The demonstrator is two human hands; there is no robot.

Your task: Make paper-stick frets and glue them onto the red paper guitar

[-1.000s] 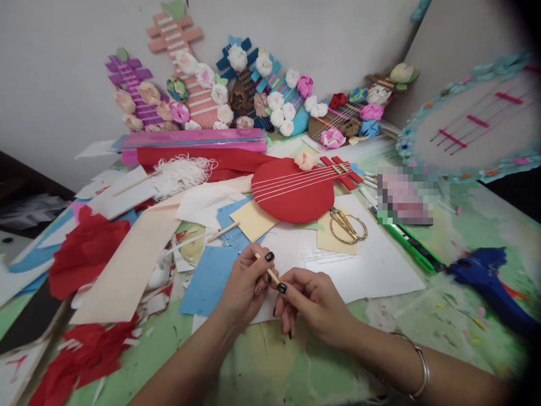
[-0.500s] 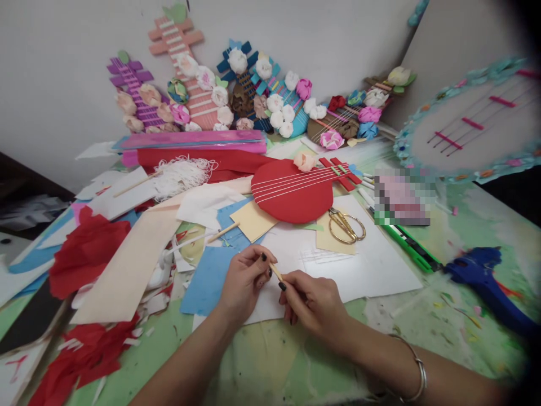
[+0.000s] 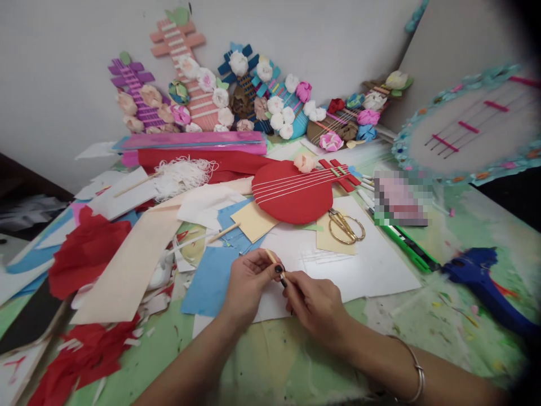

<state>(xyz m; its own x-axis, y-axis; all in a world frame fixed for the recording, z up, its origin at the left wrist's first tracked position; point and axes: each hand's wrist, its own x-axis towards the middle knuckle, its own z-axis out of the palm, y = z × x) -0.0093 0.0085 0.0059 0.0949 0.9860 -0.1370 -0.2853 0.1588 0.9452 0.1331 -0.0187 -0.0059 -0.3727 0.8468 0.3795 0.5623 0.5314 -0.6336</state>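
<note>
A thin wooden stick (image 3: 271, 257) is pinched between both hands low in the middle of the view. My left hand (image 3: 246, 283) curls around it from the left. My right hand (image 3: 315, 307) grips its lower end from the right, fingertips touching the left hand's. Both hands hover over a white sheet (image 3: 372, 259) and a blue paper (image 3: 210, 280). A red paper guitar (image 3: 296, 189) with white strings lies just beyond them.
Gold scissors (image 3: 347, 225) lie right of the hands, then a green utility knife (image 3: 403, 245) and a blue glue gun (image 3: 484, 279). Red crepe paper (image 3: 84, 251), a cream strip (image 3: 127, 270) and scraps cover the left. Flowered paper guitars (image 3: 236, 96) lean on the back wall.
The hands have drawn closer together and shifted slightly up the sheet. The stick's visible part between the fingers has become shorter.
</note>
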